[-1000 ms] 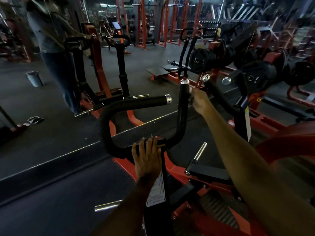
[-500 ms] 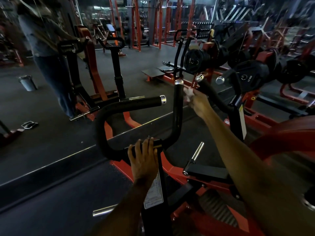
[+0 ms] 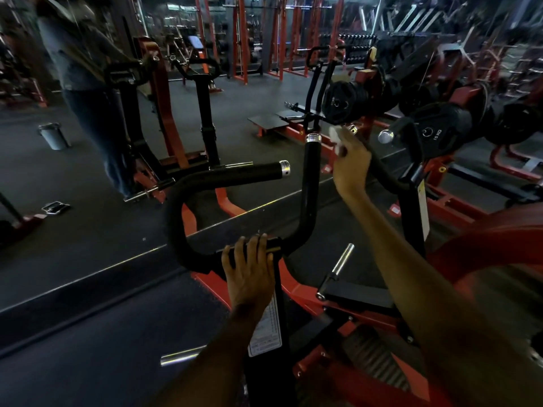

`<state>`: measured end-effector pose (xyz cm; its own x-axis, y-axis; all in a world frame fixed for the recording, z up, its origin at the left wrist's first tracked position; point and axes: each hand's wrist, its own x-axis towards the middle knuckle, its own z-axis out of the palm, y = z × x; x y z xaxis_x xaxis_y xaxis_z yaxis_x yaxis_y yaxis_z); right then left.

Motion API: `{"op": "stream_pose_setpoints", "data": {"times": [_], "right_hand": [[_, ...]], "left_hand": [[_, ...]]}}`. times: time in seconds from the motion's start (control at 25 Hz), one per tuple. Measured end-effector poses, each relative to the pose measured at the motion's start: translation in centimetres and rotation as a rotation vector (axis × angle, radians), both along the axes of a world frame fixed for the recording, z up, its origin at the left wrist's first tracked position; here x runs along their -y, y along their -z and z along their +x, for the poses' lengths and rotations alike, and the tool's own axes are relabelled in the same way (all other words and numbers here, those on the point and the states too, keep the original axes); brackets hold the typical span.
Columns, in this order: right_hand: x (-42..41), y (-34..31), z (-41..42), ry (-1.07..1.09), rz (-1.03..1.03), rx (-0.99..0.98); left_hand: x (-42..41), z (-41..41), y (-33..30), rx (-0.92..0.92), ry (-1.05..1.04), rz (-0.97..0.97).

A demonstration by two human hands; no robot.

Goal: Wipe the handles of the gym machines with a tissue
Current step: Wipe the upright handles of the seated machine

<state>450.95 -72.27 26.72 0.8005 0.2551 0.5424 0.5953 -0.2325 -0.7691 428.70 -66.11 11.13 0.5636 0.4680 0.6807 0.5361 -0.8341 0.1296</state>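
Note:
A black U-shaped handlebar (image 3: pixel 188 198) with chrome end caps rises from a red gym machine in front of me. My left hand (image 3: pixel 249 271) grips the bar's base at the centre post. My right hand (image 3: pixel 351 163) holds a white tissue (image 3: pixel 336 139) wrapped round the upper end of a second black handle (image 3: pixel 382 168), just right of the upright grip (image 3: pixel 311 171). Another chrome-capped handle (image 3: pixel 402 133) stands further right.
A person (image 3: pixel 82 71) stands at a red machine at the left. A grey bin (image 3: pixel 53 136) sits on the dark floor beyond. Weight plates (image 3: pixel 440 127) hang on racks at the right. Chrome pegs (image 3: pixel 342 259) stick out from the machine's frame below.
My right hand has slid with the tissue up the right handle toward its chrome tip. My left hand stays on the bar's base. The view has shifted slightly.

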Motion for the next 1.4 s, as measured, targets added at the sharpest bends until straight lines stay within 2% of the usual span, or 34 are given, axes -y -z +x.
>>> {"op": "stream_pose_setpoints", "data": {"times": [0.08, 0.16, 0.24, 0.32, 0.36, 0.48, 0.56, 0.68, 0.8, 0.88, 0.96, 1.04, 1.12, 1.2, 1.28, 1.36, 1.4], "right_hand": [[-0.5, -0.7, -0.5, -0.116, -0.104, 0.155], [0.4, 2.5, -1.9, -0.210, -0.315, 0.233], [2.3, 5.7, -4.1, -0.234, -0.486, 0.496], [3.4, 6.9, -4.0, -0.304, -0.594, 0.859], [3.1, 5.4, -3.4, -0.330, -0.640, 0.862], [0.0, -1.3, -0.4, -0.085, -0.708, 0.756], [-1.3, -2.8, 0.8, -0.056, -0.837, 0.728], [-0.1, 0.5, -1.0, -0.202, -0.978, 0.805], [2.4, 4.7, -4.9, -0.516, -1.139, 1.003], [1.9, 3.1, -4.3, -0.542, -1.061, 1.050], [0.0, 0.7, -1.5, -0.341, -0.936, 0.874], [-0.6, -0.4, 0.4, -0.206, -0.890, 0.801], [0.1, 2.0, -1.2, -0.229, -0.919, 0.741], [1.9, 6.3, -5.6, -0.266, -1.019, 0.766], [3.9, 9.1, -7.7, -0.379, -0.890, 0.712], [3.6, 7.1, -6.5, -0.453, -0.671, 0.515], [2.8, 5.3, -5.1, -0.391, -0.528, 0.476]], "left_hand": [[0.0, 0.0, -0.1, 0.002, 0.000, 0.014], [0.1, -0.1, 0.0, 0.019, 0.011, 0.024], [-0.1, 0.0, 0.1, 0.030, 0.005, 0.021], [-0.1, 0.0, 0.1, 0.027, 0.006, 0.023], [-0.1, 0.0, 0.2, 0.024, 0.007, 0.023], [-0.2, 0.2, 0.2, 0.029, 0.001, 0.016], [-0.1, 0.1, 0.4, 0.019, 0.000, 0.016], [-0.1, 0.2, 0.2, 0.024, -0.008, 0.022], [-0.1, 0.1, 0.2, 0.031, -0.009, 0.029], [0.0, 0.1, 0.3, 0.028, -0.006, 0.041], [-0.2, 0.2, 0.3, 0.025, -0.010, 0.040], [-0.1, 0.1, 0.3, 0.020, -0.002, 0.039], [-0.1, 0.1, 0.3, 0.006, 0.007, 0.026], [-0.1, 0.0, 0.2, -0.011, 0.001, 0.007], [-0.1, -0.1, 0.3, -0.018, 0.001, -0.009], [0.0, -0.1, 0.2, -0.018, 0.013, -0.020], [-0.1, 0.0, 0.2, -0.020, 0.017, -0.023]]}}
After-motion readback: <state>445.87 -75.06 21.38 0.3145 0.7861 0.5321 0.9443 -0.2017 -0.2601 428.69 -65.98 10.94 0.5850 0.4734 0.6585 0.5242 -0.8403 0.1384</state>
